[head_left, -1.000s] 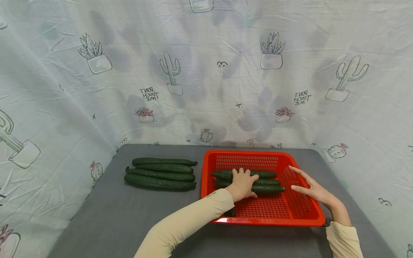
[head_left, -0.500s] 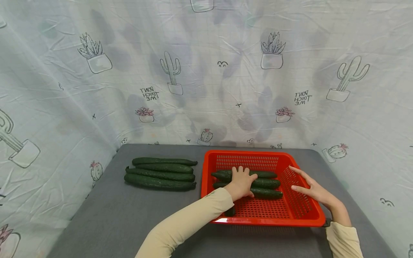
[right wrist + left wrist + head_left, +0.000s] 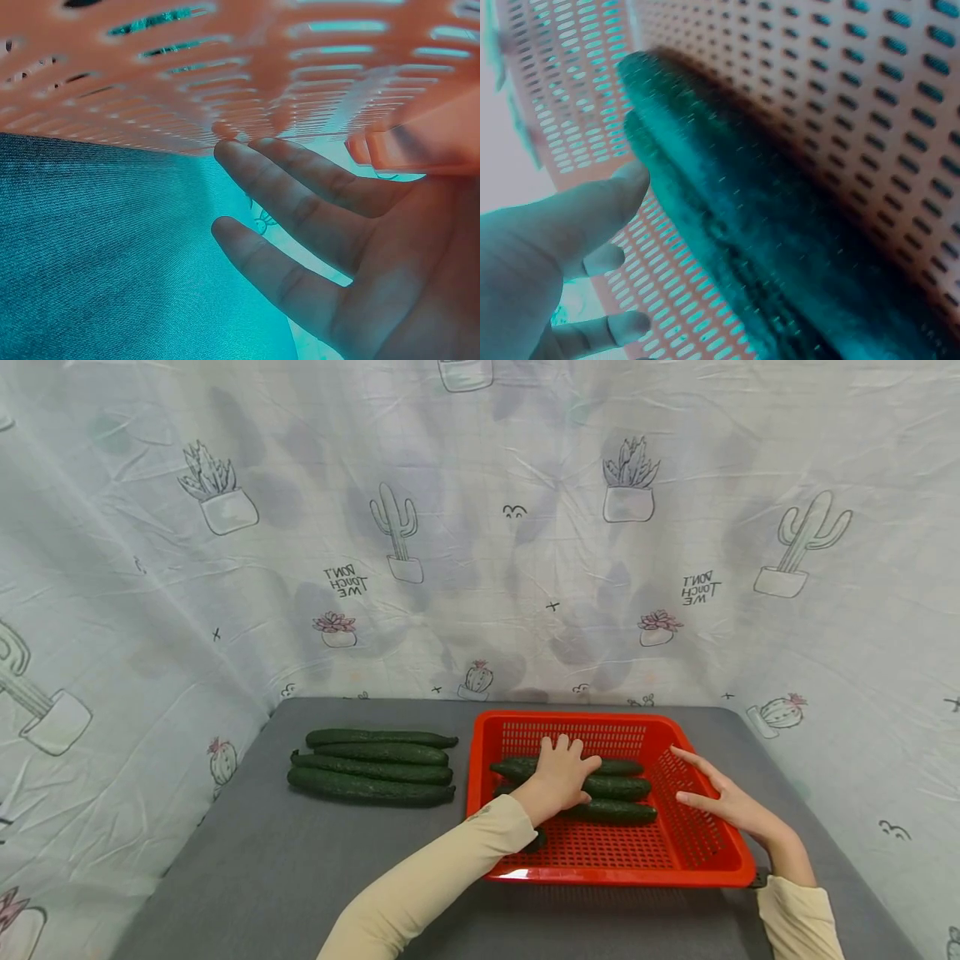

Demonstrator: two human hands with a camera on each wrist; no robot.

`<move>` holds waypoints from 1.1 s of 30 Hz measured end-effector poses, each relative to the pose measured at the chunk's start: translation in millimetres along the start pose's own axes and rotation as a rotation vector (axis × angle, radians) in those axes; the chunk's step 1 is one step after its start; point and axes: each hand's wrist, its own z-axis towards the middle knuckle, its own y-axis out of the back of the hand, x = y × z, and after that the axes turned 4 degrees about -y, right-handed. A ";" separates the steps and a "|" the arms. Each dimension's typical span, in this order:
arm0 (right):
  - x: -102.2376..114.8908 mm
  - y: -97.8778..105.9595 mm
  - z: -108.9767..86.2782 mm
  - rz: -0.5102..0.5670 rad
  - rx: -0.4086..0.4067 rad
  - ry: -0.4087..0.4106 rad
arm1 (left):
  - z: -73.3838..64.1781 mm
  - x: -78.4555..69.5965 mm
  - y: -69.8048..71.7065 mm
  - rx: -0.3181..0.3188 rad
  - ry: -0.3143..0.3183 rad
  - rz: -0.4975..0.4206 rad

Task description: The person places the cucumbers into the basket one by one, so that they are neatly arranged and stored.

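Three dark green cucumbers [image 3: 617, 812] lie side by side in a red perforated plastic basket [image 3: 585, 717]. My left hand [image 3: 553, 781] is spread above them near their left half, covering part of them. In the left wrist view its straight fingers stand apart, with a fingertip [image 3: 632, 178] right at the edge of a cucumber [image 3: 780, 210]. Another dark green end [image 3: 535, 841] shows from under the left sleeve inside the basket. My right hand [image 3: 726, 799] is at the basket's right side, fingers extended; in the right wrist view, fingers [image 3: 300, 202] lie along the outside of its slotted wall.
Several more cucumbers [image 3: 375, 787] lie in a row on the grey tabletop [image 3: 315, 860], left of the basket. A pale cloth [image 3: 480, 527] printed with cactus drawings hangs behind and around the table.
The front cucumber in the basket shifted towards me and slightly left, apart from the others. My left hand then moved up a little off it. The right hand stays in place.
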 end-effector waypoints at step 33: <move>2.0 -0.1 -1.1 0.003 -0.004 -0.006 | -44.1 53.9 28.3 -0.265 0.054 -0.232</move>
